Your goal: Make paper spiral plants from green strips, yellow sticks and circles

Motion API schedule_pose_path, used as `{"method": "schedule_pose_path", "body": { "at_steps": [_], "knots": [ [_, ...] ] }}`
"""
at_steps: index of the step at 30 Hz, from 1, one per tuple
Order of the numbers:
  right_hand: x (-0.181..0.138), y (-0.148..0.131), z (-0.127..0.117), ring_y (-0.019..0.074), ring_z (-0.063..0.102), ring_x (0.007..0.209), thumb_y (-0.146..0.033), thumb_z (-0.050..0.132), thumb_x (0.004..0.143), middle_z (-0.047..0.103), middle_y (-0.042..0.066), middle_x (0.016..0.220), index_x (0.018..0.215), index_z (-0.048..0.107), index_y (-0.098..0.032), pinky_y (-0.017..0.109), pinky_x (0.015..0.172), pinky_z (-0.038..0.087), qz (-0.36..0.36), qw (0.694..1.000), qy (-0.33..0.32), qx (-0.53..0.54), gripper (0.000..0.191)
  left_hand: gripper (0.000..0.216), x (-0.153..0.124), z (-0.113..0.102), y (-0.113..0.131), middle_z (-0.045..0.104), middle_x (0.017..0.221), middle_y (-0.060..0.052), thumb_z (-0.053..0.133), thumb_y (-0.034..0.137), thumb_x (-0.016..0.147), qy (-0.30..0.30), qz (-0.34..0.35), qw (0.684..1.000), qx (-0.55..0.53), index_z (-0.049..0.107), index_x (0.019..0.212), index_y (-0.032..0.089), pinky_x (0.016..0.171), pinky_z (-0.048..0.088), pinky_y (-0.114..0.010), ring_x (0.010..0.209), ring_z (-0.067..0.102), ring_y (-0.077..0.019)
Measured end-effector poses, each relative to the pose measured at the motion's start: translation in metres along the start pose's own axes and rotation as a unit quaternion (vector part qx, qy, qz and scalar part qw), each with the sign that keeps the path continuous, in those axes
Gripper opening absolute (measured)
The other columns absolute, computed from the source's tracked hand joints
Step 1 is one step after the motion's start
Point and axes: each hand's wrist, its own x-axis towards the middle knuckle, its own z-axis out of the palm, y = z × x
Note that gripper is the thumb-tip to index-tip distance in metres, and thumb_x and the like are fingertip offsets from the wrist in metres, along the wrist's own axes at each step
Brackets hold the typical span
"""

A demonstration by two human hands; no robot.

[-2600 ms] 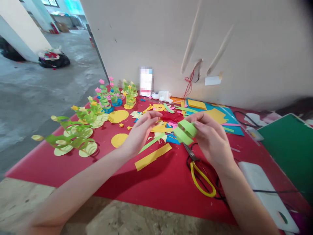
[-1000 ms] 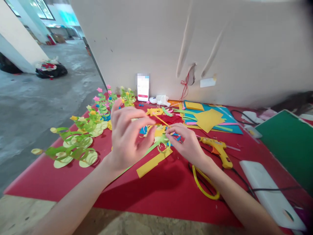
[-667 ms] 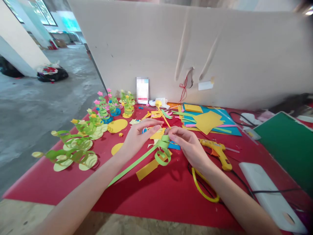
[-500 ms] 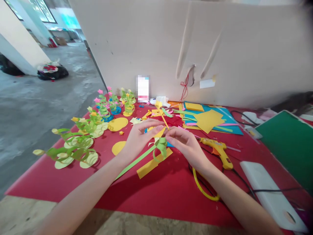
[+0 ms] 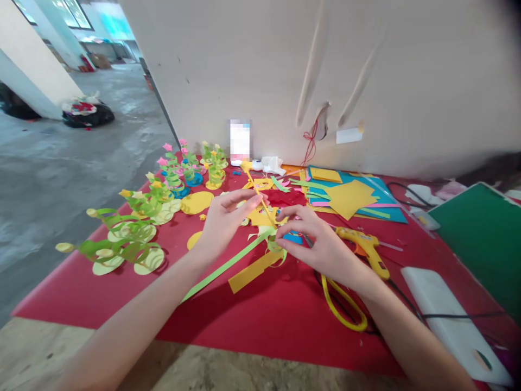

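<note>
My left hand (image 5: 223, 220) pinches a thin yellow stick (image 5: 254, 184) between thumb and fingers. The stick leans up to the left and carries a small yellow paper shape (image 5: 246, 165) at its top. A long green paper strip (image 5: 230, 266) meets the stick's lower end and trails down to the left; part of it curls near my right fingertips. My right hand (image 5: 313, 236) is beside that lower end, fingers bent and apart, with nothing clearly gripped. Below the hands lies a yellow paper strip (image 5: 250, 274) on the red tabletop (image 5: 228, 326).
Several finished paper flowers on round bases (image 5: 148, 260) line the left side. A yellow glue gun (image 5: 366, 250), yellow-handled scissors (image 5: 345, 320) and a white power bank-like slab (image 5: 443, 320) with a cable lie right. Paper sheets (image 5: 350, 198) and a phone (image 5: 240, 140) are at the back.
The stick has tilted further left, with its top lower and leftward. My right fingers have spread apart from their pinch at its lower end. The green curl has dropped partly behind my right fingers.
</note>
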Motion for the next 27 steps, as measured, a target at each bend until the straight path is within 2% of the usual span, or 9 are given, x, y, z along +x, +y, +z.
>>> {"method": "schedule_pose_path", "body": {
  "at_steps": [2, 4, 6, 8, 12, 17, 24, 27],
  "knots": [
    [-0.001, 0.000, -0.008, 0.0166, 0.050, 0.088, -0.021, 0.055, 0.077, 0.056, 0.004, 0.089, 0.073, 0.060, -0.021, 0.033, 0.081, 0.038, 0.002, 0.999, -0.016, -0.034, 0.007, 0.015, 0.002, -0.004, 0.001, 0.068, 0.083, -0.002, 0.058, 0.032, 0.075, -0.042, -0.013, 0.999, -0.010, 0.067, 0.080, 0.021, 0.072, 0.046, -0.026, 0.080, 0.059, -0.0165],
    [-0.001, 0.001, -0.016, 0.0160, 0.051, 0.084, -0.024, 0.054, 0.078, 0.058, 0.003, 0.084, 0.075, 0.060, -0.020, 0.032, 0.079, 0.039, 0.018, 0.998, -0.023, -0.056, 0.007, 0.013, 0.002, -0.005, 0.004, 0.068, 0.079, -0.003, 0.060, 0.031, 0.074, -0.111, -0.028, 0.993, -0.017, 0.067, 0.075, 0.020, 0.070, 0.047, -0.027, 0.077, 0.060, -0.0167],
    [0.000, 0.002, -0.021, 0.0157, 0.052, 0.083, -0.026, 0.054, 0.079, 0.060, 0.003, 0.084, 0.077, 0.059, -0.019, 0.031, 0.078, 0.039, 0.034, 0.998, -0.011, -0.054, 0.009, 0.012, 0.000, -0.004, 0.007, 0.067, 0.079, -0.004, 0.063, 0.028, 0.072, -0.179, -0.036, 0.983, -0.021, 0.068, 0.072, 0.018, 0.070, 0.047, -0.028, 0.075, 0.060, -0.0168],
    [0.001, 0.002, -0.025, 0.0145, 0.053, 0.082, -0.026, 0.053, 0.080, 0.060, 0.002, 0.084, 0.078, 0.058, -0.019, 0.029, 0.077, 0.040, 0.039, 0.998, 0.003, -0.038, 0.010, 0.011, -0.002, 0.000, 0.010, 0.065, 0.084, -0.005, 0.063, 0.027, 0.072, -0.214, -0.034, 0.976, -0.027, 0.069, 0.072, 0.018, 0.070, 0.047, -0.028, 0.077, 0.059, -0.0166],
    [0.001, 0.000, -0.025, 0.0130, 0.053, 0.080, -0.025, 0.052, 0.080, 0.060, 0.001, 0.083, 0.078, 0.059, -0.018, 0.026, 0.075, 0.041, 0.049, 0.999, 0.010, -0.006, 0.010, 0.008, -0.006, 0.009, 0.009, 0.060, 0.092, -0.005, 0.062, 0.023, 0.072, -0.224, -0.019, 0.973, -0.047, 0.069, 0.073, 0.018, 0.076, 0.047, -0.028, 0.086, 0.057, -0.0172],
    [0.002, -0.001, -0.024, 0.0108, 0.053, 0.076, -0.024, 0.053, 0.079, 0.059, 0.001, 0.078, 0.076, 0.059, -0.017, 0.023, 0.071, 0.041, 0.052, 0.998, -0.004, 0.017, 0.010, 0.007, -0.007, 0.012, 0.006, 0.058, 0.097, -0.005, 0.063, 0.020, 0.072, -0.227, -0.007, 0.972, -0.063, 0.069, 0.073, 0.019, 0.080, 0.045, -0.029, 0.088, 0.057, -0.0170],
    [0.003, -0.001, -0.020, 0.0093, 0.052, 0.070, -0.024, 0.053, 0.079, 0.060, 0.001, 0.078, 0.076, 0.060, -0.016, 0.021, 0.066, 0.041, 0.059, 0.998, -0.004, 0.012, 0.011, 0.005, -0.007, 0.011, 0.007, 0.059, 0.078, -0.001, 0.063, 0.019, 0.071, -0.223, -0.009, 0.973, -0.063, 0.069, 0.070, 0.019, 0.074, 0.043, -0.024, 0.077, 0.055, -0.0121],
    [0.003, -0.005, -0.026, 0.0103, 0.054, 0.074, -0.029, 0.053, 0.079, 0.062, 0.001, 0.085, 0.087, 0.061, -0.018, 0.020, 0.065, 0.041, 0.072, 0.997, 0.024, -0.020, 0.015, 0.005, -0.008, 0.011, 0.009, 0.058, 0.077, -0.001, 0.064, 0.019, 0.070, -0.216, -0.014, 0.974, -0.061, 0.068, 0.069, 0.019, 0.071, 0.042, -0.024, 0.075, 0.054, -0.0117]
  ]
}}
